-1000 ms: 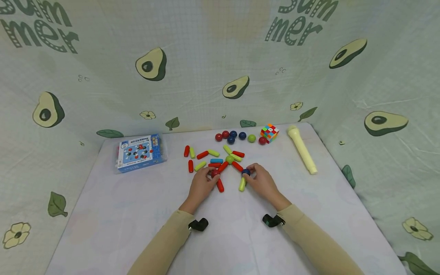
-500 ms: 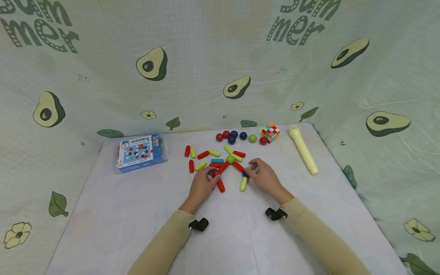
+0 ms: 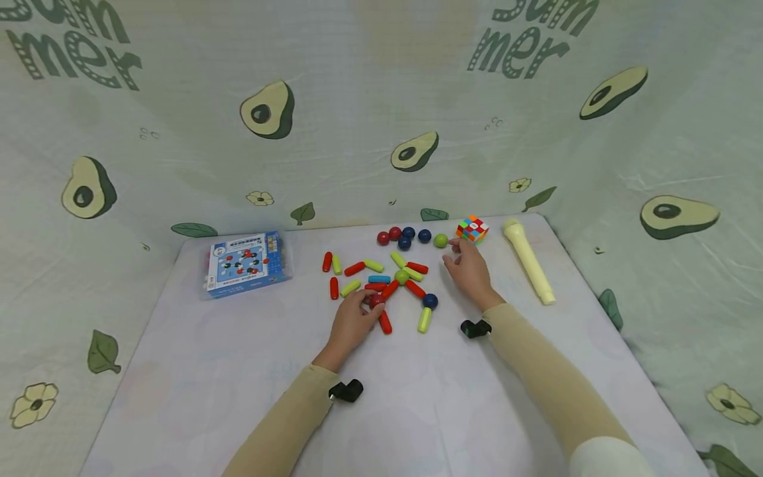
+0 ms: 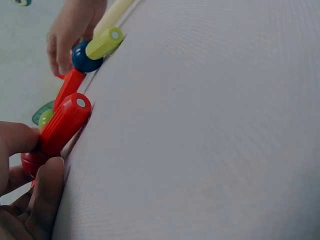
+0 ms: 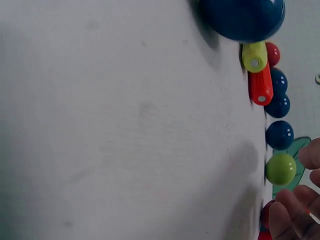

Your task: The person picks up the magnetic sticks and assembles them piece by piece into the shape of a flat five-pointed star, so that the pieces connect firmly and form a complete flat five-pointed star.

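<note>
My left hand (image 3: 352,321) pinches a red ball (image 3: 377,300) between thumb and fingers. A red rod (image 4: 65,124) sticks out from that ball towards me; another links it to a green ball (image 3: 402,277) at the centre of a figure of balls and rods. From the centre a red rod (image 3: 415,289) runs to a dark blue ball (image 3: 430,301) bearing a yellow-green rod (image 3: 424,320). My right hand (image 3: 469,270) hovers with bent fingers near the Rubik's cube (image 3: 473,229), holding nothing visible. Beside its fingertips a red ball (image 5: 265,212) is partly hidden, close to a loose green ball (image 5: 281,169).
Loose red, yellow-green and blue rods lie left of the figure, including a red rod (image 3: 334,288). Red and blue balls line the back, such as a blue ball (image 3: 424,236). A boxed molecule set (image 3: 246,264) stands left; a pale yellow tube (image 3: 529,262) lies right.
My right hand has let go of the dark blue ball and moved back and right towards the cube, covering the red ball there. My left hand keeps holding its red ball.
</note>
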The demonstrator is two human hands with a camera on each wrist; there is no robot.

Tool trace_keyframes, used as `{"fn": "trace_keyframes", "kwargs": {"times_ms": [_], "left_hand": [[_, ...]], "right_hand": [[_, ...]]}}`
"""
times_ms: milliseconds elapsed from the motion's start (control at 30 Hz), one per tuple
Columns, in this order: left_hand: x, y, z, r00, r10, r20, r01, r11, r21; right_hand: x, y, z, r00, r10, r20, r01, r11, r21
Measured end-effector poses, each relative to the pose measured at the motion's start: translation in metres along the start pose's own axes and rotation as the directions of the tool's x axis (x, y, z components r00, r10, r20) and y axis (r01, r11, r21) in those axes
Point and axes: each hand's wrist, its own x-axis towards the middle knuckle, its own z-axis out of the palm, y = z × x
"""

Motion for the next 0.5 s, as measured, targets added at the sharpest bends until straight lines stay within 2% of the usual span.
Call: {"fn": "trace_keyframes", "kwargs": {"times_ms": [100, 267, 500], "left_hand": [[0.0, -0.001, 0.001, 1.0, -0.003, -0.003, 0.003, 1.0, 0.006], [0.0, -0.002, 0.002, 1.0, 0.005, 0.001, -0.005, 1.0, 0.018], [0.0, -0.001, 0.0, 1.0, 0.009, -0.003, -0.009, 1.0, 0.029]], "right_hand": [[0.012, 0.002, 0.001, 0.999, -0.037, -0.001, 0.036, 0.999, -0.038], [0.028, 0.0, 0.001, 0.997, -0.067, 0.046, 0.072, 0.989, -0.127], [0.042, -0.006, 0.007, 0.994, -0.018, 0.105, 0.038, 0.981, -0.191]]}}
